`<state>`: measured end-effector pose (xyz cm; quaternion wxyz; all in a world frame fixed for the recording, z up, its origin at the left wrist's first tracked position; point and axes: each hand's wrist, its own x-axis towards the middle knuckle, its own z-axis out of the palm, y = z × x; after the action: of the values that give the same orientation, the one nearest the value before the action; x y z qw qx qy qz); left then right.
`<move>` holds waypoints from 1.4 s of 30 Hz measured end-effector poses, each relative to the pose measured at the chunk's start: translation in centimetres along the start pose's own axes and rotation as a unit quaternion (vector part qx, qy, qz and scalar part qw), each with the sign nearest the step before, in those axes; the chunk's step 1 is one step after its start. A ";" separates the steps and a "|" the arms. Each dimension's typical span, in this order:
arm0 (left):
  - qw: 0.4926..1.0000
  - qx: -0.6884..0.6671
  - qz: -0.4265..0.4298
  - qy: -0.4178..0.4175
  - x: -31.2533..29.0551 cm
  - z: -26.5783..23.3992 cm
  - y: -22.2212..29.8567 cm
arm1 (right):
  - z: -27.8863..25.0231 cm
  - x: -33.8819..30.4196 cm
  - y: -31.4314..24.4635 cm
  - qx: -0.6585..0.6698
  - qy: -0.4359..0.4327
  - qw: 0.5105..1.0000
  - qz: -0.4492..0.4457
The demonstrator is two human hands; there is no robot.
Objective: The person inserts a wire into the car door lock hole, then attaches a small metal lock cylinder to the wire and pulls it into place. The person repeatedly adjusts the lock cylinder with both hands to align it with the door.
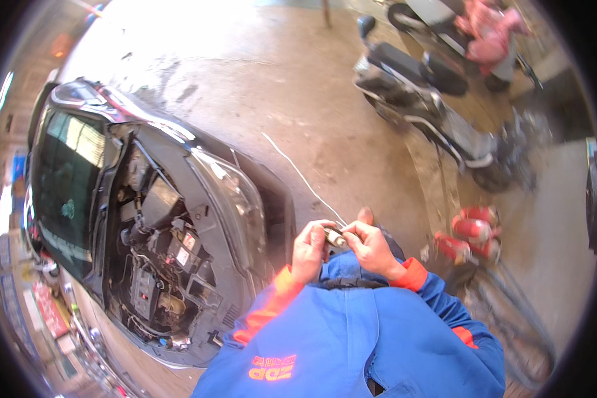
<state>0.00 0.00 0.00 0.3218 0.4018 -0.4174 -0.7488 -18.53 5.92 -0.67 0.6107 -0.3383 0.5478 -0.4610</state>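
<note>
My left hand and my right hand meet in front of my waist, fingers closed around a small whitish piece with a dark part. What kind of piece it is cannot be made out. A thin white cable runs from my fingers up and to the left across the floor. Both thumbs and fingertips pinch close together, the left on the dark side and the right by the cable end. My sleeves are blue with orange cuffs.
To my left stands a dark car with its engine bay uncovered. Scooters are parked at the far right, one with a pink cloth. Red fire extinguishers and a grey hose lie to the right.
</note>
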 end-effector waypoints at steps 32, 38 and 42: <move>0.874 0.022 0.229 0.428 51.8 -26.7 25.6 | 12.1 71.4 -23.8 -0.041 -0.363 0.924 0.112; 0.807 -0.089 0.263 0.521 63.0 -31.2 30.3 | 16.0 86.2 -29.3 -0.093 -0.454 0.877 0.129; 0.776 -0.127 0.244 0.568 65.8 -32.7 32.8 | 18.2 91.3 -32.1 -0.140 -0.488 0.846 0.162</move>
<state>2.39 -80.33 -3.66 0.7202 0.5945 -0.1440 -0.3274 -9.15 -92.11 -0.66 0.8116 -0.5077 0.2849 -0.0492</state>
